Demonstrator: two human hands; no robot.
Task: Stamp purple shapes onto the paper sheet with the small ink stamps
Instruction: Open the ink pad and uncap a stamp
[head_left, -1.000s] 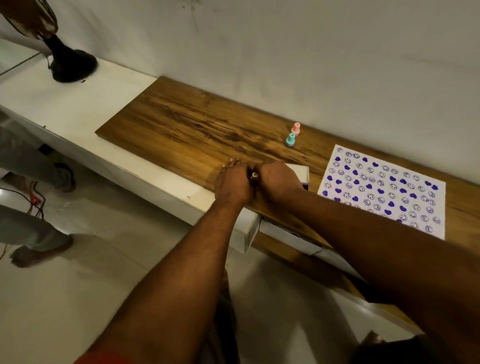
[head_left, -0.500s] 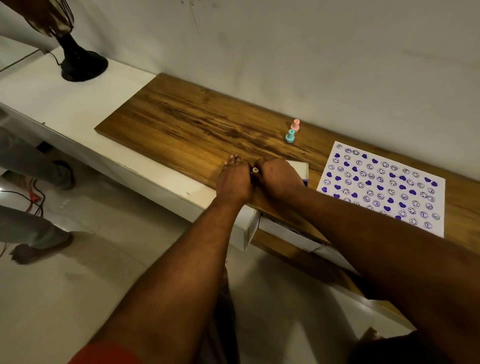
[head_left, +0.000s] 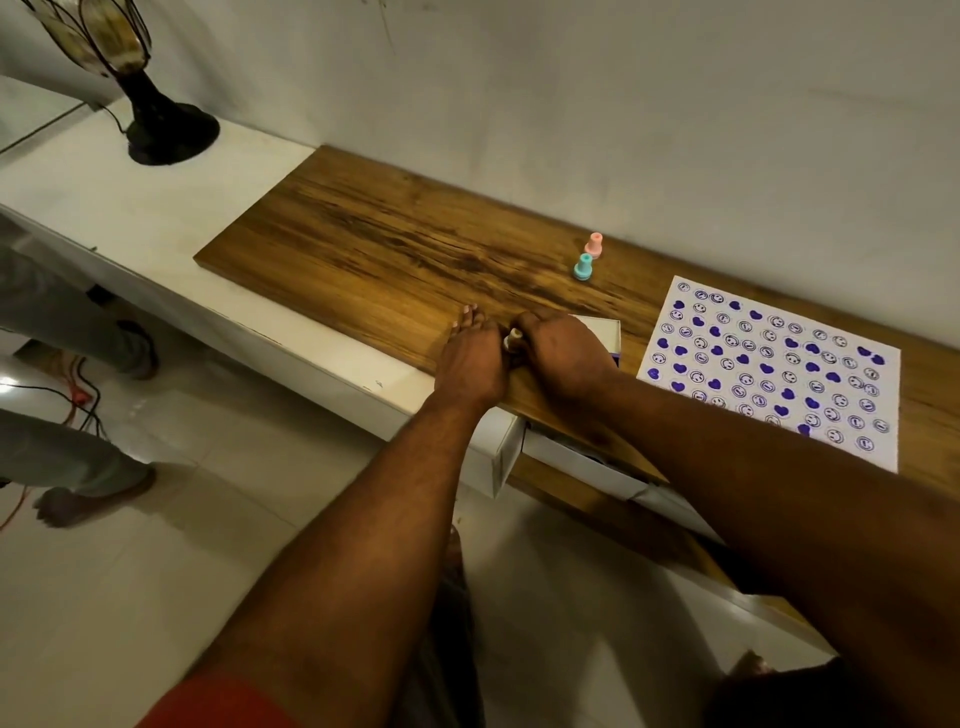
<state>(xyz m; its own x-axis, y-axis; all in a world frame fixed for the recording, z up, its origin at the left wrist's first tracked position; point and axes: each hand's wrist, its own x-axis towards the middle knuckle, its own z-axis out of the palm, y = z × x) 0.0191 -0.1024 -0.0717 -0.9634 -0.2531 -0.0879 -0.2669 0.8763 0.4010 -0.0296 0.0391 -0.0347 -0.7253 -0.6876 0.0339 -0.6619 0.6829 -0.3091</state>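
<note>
Head view: both hands meet at the front edge of the wooden bench (head_left: 363, 249), with a small beige stamp (head_left: 513, 340) showing between them, its top end pointing up toward the camera. The left hand (head_left: 470, 358) lies with fingers stretched flat on the wood, its thumb side against the stamp. The right hand (head_left: 563, 353) is curled, and it looks to be pinching the stamp between thumb and forefinger, though the contact itself is hidden.

The paper sheet (head_left: 769, 364) lies to the right of the hands, well apart from them, past a white box (head_left: 605, 328) that sits just behind the right hand. Its rows of purple hearts and faces run toward the bench's front right edge. The right hand is the nearer one, so carrying the stamp rightward past the box to the sheet would likely fall to it.

A teal stamp (head_left: 584, 267) and a pink stamp (head_left: 594, 245) stand upright toward the back edge.
</note>
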